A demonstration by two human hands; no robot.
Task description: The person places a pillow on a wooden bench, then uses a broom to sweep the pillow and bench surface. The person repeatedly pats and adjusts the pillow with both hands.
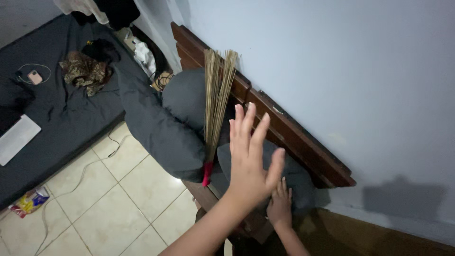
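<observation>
My left hand [251, 159] is raised in front of me, fingers spread and holding nothing, its back toward me. It hovers just right of a stick broom [217, 102] with a red-bound handle, which lies across dark grey pillows [156, 123]. My right hand [279, 206] is lower down and rests flat, fingers apart, on a dark grey cushion [298, 178] by the wooden bed frame [294, 137].
The wooden frame runs along a pale blue wall [341, 61]. A dark mattress [61, 114] on the left holds a phone with a cable [34, 76], a patterned cloth [85, 71] and a white flat item [16, 137]. A snack packet [29, 201] and a cable lie on the tiled floor [123, 199].
</observation>
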